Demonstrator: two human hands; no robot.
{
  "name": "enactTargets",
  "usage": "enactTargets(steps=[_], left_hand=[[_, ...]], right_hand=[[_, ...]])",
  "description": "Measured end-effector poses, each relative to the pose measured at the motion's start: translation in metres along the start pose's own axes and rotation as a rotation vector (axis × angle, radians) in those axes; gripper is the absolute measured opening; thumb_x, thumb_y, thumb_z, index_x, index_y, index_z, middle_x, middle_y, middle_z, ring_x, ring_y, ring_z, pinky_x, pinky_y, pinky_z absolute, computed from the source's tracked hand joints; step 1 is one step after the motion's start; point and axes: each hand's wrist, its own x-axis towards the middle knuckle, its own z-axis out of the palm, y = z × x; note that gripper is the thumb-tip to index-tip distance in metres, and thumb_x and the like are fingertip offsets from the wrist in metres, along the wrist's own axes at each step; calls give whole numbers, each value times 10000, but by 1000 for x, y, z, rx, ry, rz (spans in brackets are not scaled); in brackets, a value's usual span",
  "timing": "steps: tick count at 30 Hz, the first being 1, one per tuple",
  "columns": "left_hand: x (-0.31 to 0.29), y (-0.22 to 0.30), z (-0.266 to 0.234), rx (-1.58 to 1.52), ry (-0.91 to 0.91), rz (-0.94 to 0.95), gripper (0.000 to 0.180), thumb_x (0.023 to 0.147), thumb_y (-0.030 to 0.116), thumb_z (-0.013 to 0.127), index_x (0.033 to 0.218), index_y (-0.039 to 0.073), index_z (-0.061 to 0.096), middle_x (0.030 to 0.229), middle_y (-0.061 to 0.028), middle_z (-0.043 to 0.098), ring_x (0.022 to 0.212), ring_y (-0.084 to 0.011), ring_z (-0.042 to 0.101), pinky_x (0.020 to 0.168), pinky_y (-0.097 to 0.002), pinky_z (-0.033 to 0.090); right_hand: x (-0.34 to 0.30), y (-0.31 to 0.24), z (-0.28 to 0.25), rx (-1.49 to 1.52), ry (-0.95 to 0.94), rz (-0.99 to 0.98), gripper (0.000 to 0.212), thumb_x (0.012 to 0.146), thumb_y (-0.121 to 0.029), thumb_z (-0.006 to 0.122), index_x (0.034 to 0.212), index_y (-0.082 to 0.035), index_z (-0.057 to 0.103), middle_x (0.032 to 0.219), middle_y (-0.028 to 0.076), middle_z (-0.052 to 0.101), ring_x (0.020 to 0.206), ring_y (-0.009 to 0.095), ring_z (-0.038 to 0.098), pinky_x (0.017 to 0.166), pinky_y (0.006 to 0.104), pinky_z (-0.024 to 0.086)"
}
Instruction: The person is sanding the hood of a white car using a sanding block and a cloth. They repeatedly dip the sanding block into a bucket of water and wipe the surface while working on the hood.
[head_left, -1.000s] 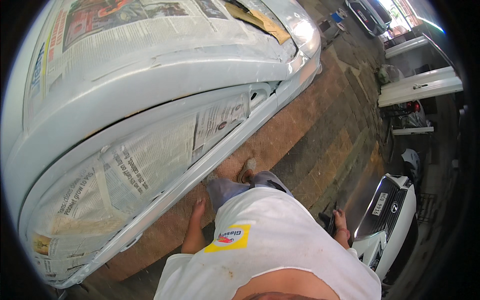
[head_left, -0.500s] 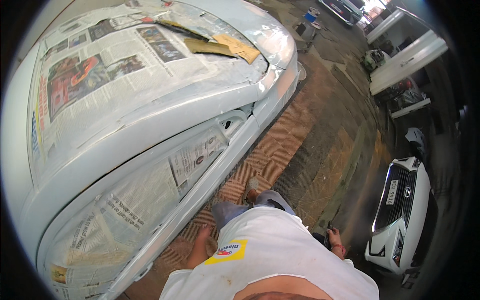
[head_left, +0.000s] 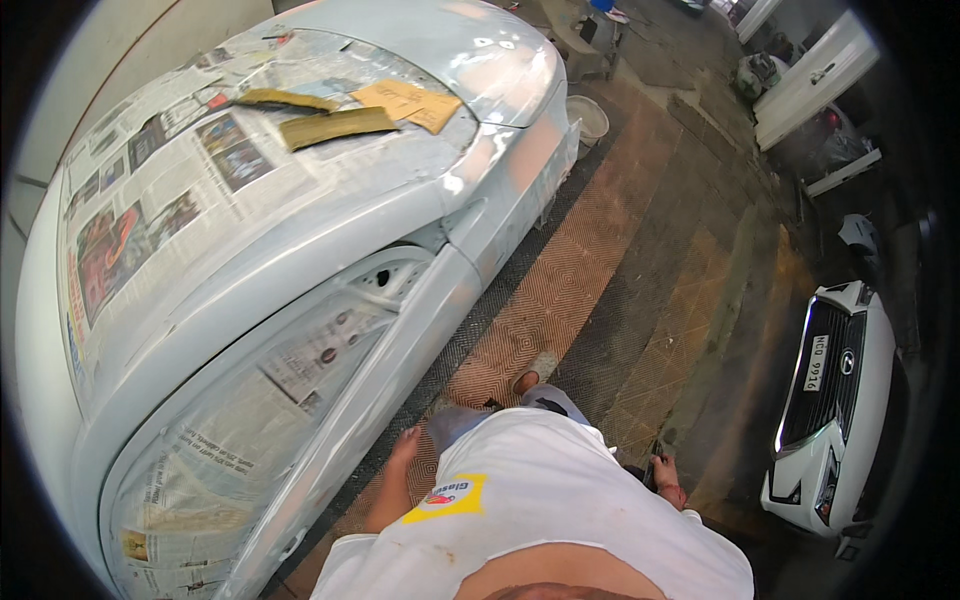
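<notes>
White car body (head_left: 290, 270), masked with newspaper (head_left: 215, 200), sits to the left; compared with a second ago the person's further toward the hood (head_left: 420, 40), so more of that shows. Left hand (head_left: 407, 442) hangs beside the car, can't tell its grip; right hand (head_left: 664, 472) seems wrapped round some dark object (head_left: 634, 471).

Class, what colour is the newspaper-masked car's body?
The car body is pale grey-white with pinkish patches near the front, best seen in the head view.

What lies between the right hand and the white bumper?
In the head view, only dark floor shows between the right hand and the white bumper.
</notes>
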Motion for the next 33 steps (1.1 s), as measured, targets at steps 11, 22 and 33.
enactTargets(steps=[11, 22, 33], left_hand=[[-40, 409, 240, 418, -234, 662, 747, 1122, 555, 538, 1636, 16, 474, 1682, -216, 488, 1561, -330, 467, 1274, -411, 363], [-125, 641, 332, 17, -316, 727, 1077, 1043, 680, 631, 1753, 23, 157, 1747, -222, 340, 1601, -306, 373, 1284, -400, 324], [-54, 822, 261, 165, -3, 897, 908, 847, 289, 870, 1615, 39, 455, 1473, -212, 632, 1371, -304, 602, 1187, -407, 442]], right_hand=[[196, -280, -34, 533, -90, -402, 750, 1038, -447, 706, 1627, -43, 476, 1670, 244, 472, 1541, 392, 460, 1255, 452, 364], [132, -588, -96, 645, -553, -1003, 668, 1145, -215, 546, 1743, -149, 254, 1424, 161, 606, 1259, 270, 623, 1097, 388, 493], [222, -712, -128, 1290, -873, -618, 621, 1042, -12, 635, 1631, -28, 438, 1236, 134, 696, 1123, 185, 694, 1008, 345, 592]])
